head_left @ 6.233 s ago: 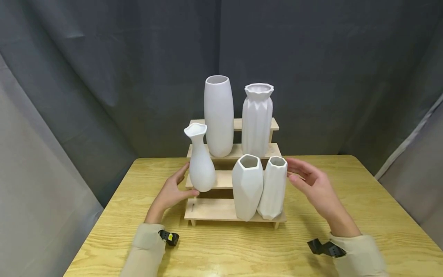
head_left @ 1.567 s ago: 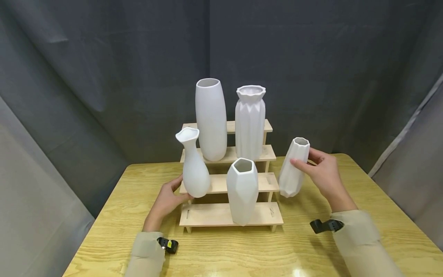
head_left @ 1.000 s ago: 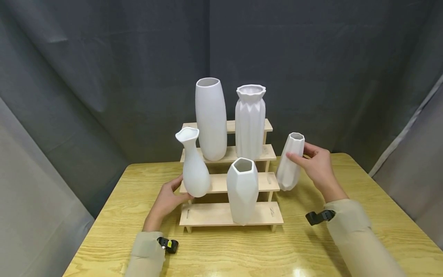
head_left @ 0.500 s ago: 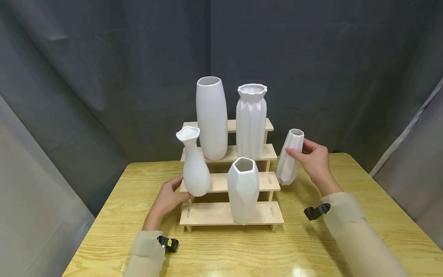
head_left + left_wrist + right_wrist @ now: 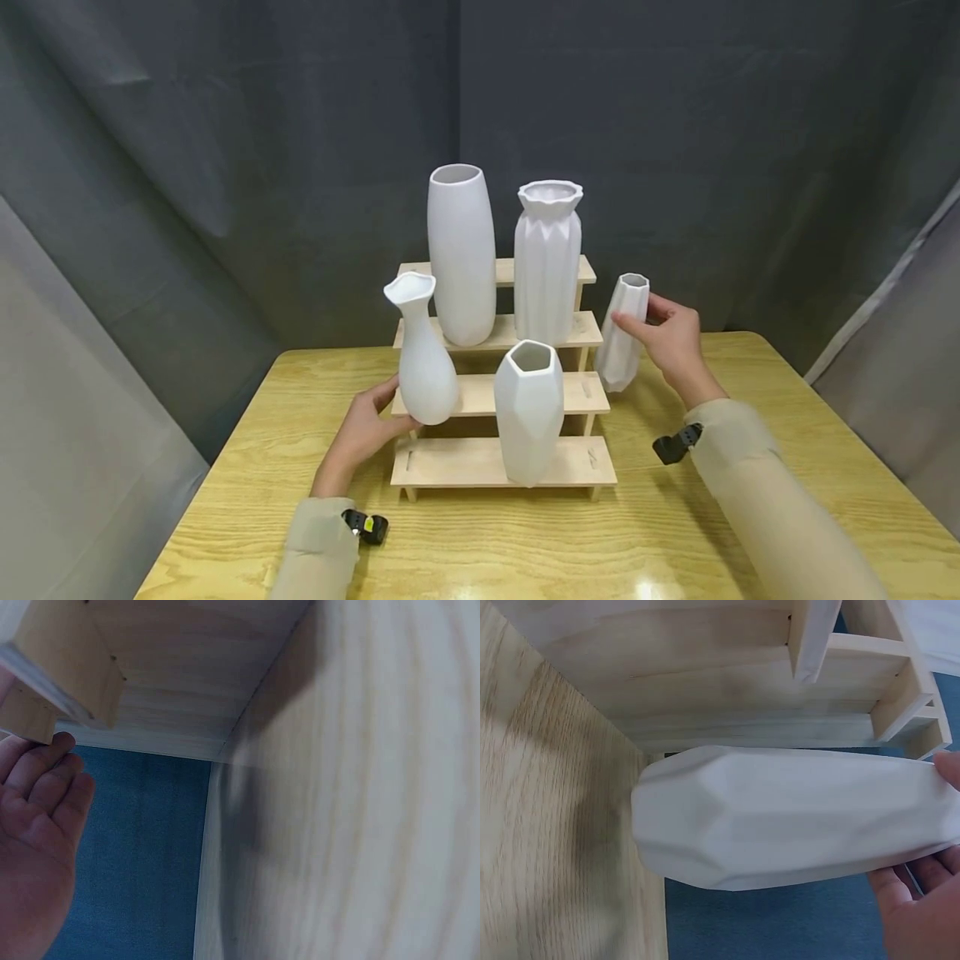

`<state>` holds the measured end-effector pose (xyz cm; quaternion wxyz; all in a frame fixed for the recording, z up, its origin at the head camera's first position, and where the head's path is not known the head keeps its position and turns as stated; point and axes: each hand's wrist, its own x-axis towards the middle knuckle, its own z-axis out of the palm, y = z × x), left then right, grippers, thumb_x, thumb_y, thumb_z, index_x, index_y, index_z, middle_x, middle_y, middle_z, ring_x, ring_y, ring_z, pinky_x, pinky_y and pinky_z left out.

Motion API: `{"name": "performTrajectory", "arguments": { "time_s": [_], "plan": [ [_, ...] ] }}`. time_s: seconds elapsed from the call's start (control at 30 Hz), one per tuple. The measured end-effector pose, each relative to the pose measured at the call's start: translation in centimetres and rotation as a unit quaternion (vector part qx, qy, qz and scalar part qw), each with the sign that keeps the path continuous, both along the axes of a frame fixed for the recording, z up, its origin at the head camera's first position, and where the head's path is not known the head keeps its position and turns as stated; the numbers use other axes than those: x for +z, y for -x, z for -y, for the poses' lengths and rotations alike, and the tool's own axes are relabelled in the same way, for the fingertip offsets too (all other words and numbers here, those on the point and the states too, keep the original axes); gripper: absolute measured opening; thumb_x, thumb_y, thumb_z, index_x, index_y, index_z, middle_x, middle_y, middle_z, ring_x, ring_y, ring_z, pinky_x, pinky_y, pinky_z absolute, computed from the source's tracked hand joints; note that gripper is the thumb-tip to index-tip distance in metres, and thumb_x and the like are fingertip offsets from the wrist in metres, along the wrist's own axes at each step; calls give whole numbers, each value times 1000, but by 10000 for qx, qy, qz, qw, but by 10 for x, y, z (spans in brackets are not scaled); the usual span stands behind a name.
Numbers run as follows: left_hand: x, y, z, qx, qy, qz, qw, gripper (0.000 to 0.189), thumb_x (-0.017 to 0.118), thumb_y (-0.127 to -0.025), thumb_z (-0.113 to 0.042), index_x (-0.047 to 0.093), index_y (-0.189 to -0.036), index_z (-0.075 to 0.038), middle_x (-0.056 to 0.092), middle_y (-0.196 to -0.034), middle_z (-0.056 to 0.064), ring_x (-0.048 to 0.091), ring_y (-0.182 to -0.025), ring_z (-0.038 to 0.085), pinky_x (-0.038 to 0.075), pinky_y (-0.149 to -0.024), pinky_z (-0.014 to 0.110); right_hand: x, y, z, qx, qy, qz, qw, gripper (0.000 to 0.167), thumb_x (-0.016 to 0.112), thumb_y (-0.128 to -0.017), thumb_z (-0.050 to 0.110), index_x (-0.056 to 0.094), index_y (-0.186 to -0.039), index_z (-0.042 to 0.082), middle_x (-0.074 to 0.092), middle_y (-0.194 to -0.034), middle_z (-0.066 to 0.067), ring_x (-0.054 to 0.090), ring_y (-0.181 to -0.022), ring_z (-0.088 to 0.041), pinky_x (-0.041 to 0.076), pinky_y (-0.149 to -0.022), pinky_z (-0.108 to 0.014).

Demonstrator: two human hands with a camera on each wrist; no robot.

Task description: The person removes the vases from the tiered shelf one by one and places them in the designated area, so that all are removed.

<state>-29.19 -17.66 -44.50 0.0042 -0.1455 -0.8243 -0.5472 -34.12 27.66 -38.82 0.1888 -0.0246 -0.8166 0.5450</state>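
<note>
My right hand (image 5: 672,340) grips a slim white fluted vase (image 5: 621,346) near its mouth, thumb in front and fingers behind. The vase leans slightly beside the stand's right end; in the right wrist view its faceted base (image 5: 682,817) shows close over the tabletop. My left hand (image 5: 366,427) holds the left end of the stepped wooden stand (image 5: 450,463), thumb at a lower step's front and fingers behind. In the left wrist view the fingertips (image 5: 64,741) meet a wooden support. Next to that hand, a white vase with a wavy flared mouth (image 5: 427,367) stands on the stand.
A white pentagon-mouthed vase (image 5: 529,417) stands on the lowest step. Higher up are a tall smooth vase (image 5: 462,258) and a pleated vase with a scalloped rim (image 5: 548,267). The wooden table (image 5: 517,550) has dark curtains (image 5: 360,167) behind it.
Several seconds ago the slim vase stood on the lowest step; my right hand has taken it off to the right. Lately it moves back and slightly left. The left hand stays at the stand.
</note>
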Motion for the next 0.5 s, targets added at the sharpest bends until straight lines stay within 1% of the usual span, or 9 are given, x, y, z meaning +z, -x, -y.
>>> {"name": "performTrajectory", "arguments": {
  "time_s": [0.13, 0.3, 0.4, 0.5],
  "plan": [
    [7, -4, -2, -31, -12, 0, 10000, 77, 86, -79, -23, 50, -147, -16, 46, -149, 6, 32, -142, 33, 27, -113, 54, 0, 6, 1, 9, 87, -11, 10000, 70, 79, -83, 43, 57, -140, 7, 61, -129, -15, 57, -110, -24, 50, -96, -43],
    [7, -4, -1, -65, -45, 28, 10000, 77, 85, -79, -22, 49, -147, -15, 45, -149, 7, 31, -142, 34, 27, -113, 55, -1, 14, 3, 39, 139, -14, 9999, 70, 79, -83, 42, 57, -140, 7, 61, -129, -15, 57, -111, -25, 50, -97, -44],
    [-4, 3, 1, -31, -46, 45, 10000, 78, 85, -79, -22, 48, -148, -18, 44, -150, 5, 30, -143, 33, 26, -113, 55, -2, 20, 4, 62, 139, -30, 9999, 70, 79, -83, 41, 57, -140, 7, 61, -129, -15, 58, -111, -25, 50, -97, -44],
    [-16, 11, 4, 6, -63, 26, 10000, 78, 86, -79, -24, 49, -147, -22, 45, -150, 3, 30, -143, 31, 25, -114, 55, -3, 24, 5, 70, 174, -3, 9998, 71, 80, -83, 41, 56, -141, 6, 60, -131, -16, 57, -113, -26, 50, -98, -45]
  ]
}}
